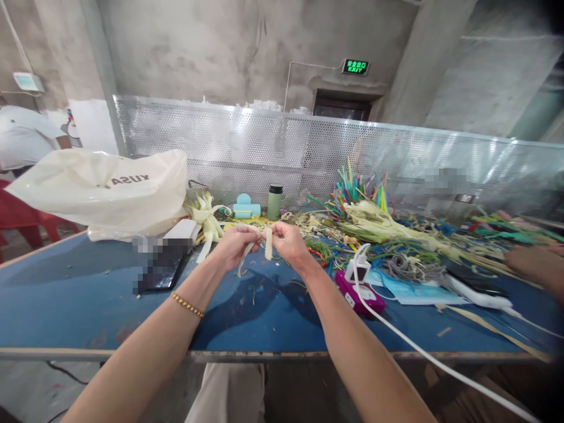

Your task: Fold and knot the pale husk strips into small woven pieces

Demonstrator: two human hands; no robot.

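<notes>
My left hand (234, 245) and my right hand (289, 239) meet above the middle of the blue table (259, 335). Both are closed, fingertips pinching a pale, flat husk strip (268, 245) between them. One end hangs below the right fingers, and a thinner end dangles under the left hand. Exactly how the strip is folded or knotted is hidden by the fingers. Left of my left hand lies a bundle of pale husks (208, 214). Green and orange cords (318, 252) are near my right hand.
A large white bag (106, 188) and a dark phone (164, 269) sit left. Behind stands a green bottle (274, 202). On the right are a purple power strip (359, 294) with a white cable, coiled cords (403, 267), long husks (379, 222) and another person's hand (535, 267).
</notes>
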